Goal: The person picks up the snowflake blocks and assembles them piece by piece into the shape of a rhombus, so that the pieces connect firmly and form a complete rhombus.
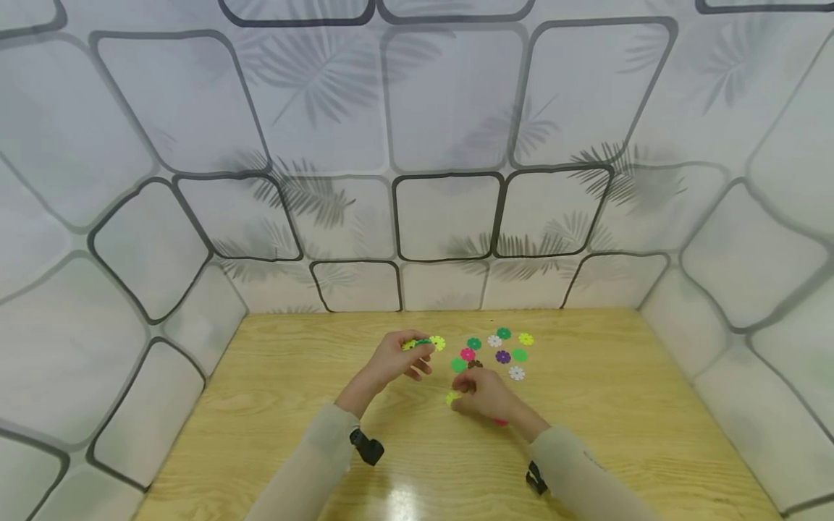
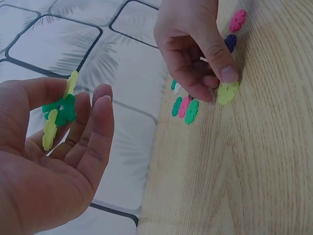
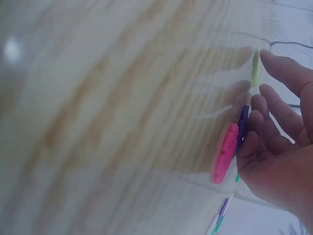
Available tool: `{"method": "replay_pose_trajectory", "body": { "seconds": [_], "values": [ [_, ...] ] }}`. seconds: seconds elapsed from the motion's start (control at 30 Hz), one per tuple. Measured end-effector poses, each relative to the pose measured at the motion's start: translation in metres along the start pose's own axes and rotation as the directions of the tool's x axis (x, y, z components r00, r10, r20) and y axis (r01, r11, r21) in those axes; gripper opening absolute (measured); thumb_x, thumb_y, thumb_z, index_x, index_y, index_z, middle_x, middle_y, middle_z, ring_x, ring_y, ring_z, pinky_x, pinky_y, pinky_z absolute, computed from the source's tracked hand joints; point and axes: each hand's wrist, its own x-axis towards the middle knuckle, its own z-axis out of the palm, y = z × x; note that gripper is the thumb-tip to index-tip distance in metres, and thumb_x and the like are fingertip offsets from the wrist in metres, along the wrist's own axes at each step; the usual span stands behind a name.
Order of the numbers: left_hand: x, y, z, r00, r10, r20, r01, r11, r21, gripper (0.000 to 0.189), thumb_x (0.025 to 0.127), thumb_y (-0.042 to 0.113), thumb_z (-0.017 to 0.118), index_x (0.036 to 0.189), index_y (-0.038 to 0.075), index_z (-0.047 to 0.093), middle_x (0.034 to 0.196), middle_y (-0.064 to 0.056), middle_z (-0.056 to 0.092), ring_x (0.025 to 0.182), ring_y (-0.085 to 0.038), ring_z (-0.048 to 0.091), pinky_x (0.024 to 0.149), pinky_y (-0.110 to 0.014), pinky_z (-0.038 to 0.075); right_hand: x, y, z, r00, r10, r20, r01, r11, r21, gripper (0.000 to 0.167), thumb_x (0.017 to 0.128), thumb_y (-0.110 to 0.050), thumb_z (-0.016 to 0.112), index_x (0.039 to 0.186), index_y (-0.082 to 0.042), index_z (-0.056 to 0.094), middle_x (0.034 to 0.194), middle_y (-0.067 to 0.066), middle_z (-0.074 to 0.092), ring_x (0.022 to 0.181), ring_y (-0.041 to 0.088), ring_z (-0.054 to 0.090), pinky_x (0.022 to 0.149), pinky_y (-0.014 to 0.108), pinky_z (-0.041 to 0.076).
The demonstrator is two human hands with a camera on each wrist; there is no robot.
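Note:
My left hand [image 1: 396, 356] holds a small joined piece above the table, left of the loose discs. It is made of a green notched flower disc [image 2: 63, 111] with a yellow disc [image 2: 49, 131] and a second yellow disc [image 2: 72, 84] slotted into its edge. My right hand [image 1: 485, 394] is low at the table, its thumb and fingers pinching a loose yellow flower disc [image 2: 228, 93] by the rim. A pink disc [image 3: 225, 152] and a purple disc [image 3: 241, 128] lie close beside the right hand's curled fingers in the right wrist view.
Several loose flower discs lie on the wooden table [image 1: 293, 391] beyond the right hand, among them a white disc [image 1: 517, 373], a purple one and a dark green disc [image 1: 504, 333]. A patterned cloth wall [image 1: 443, 282] stands along the table's back and sides.

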Motion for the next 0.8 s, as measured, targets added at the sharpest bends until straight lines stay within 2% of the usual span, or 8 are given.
{"method": "replay_pose_trajectory", "body": {
  "seconds": [0.4,0.53,0.8],
  "values": [
    [0.0003,-0.0022,-0.0007,1.0,-0.009,-0.008,0.009,1.0,0.006,0.037,0.104,0.02,0.067,0.134,-0.002,0.066,0.103,-0.025,0.071,0.076,-0.016,0.077,0.069,-0.039,0.067,-0.0004,-0.0003,0.0005,1.0,-0.019,0.001,0.019,0.998,-0.053,0.027,0.084,-0.023,0.087,0.105,-0.007,0.078,0.099,-0.002,0.071,0.092,0.012,0.06,0.08,0.027,0.053],
    [0.0001,-0.0023,-0.0005,1.0,-0.012,-0.01,0.012,1.0,0.005,0.037,0.104,0.021,0.067,0.134,-0.002,0.066,0.101,-0.023,0.071,0.076,-0.017,0.077,0.068,-0.038,0.066,0.0002,0.0001,0.0015,1.0,-0.02,0.002,0.02,0.997,-0.078,0.026,0.084,-0.022,0.087,0.104,-0.007,0.077,0.099,-0.001,0.072,0.092,0.011,0.061,0.081,0.027,0.054],
    [-0.0002,-0.0025,-0.0015,1.0,-0.008,-0.007,0.008,1.0,0.006,0.038,0.105,0.022,0.067,0.135,-0.002,0.065,0.104,-0.025,0.071,0.077,-0.018,0.077,0.068,-0.036,0.066,-0.0005,-0.0025,0.0017,1.0,-0.027,0.004,0.027,0.994,-0.107,0.026,0.084,-0.019,0.086,0.104,-0.005,0.076,0.099,0.001,0.072,0.093,0.013,0.062,0.083,0.029,0.055]
  ]
}}
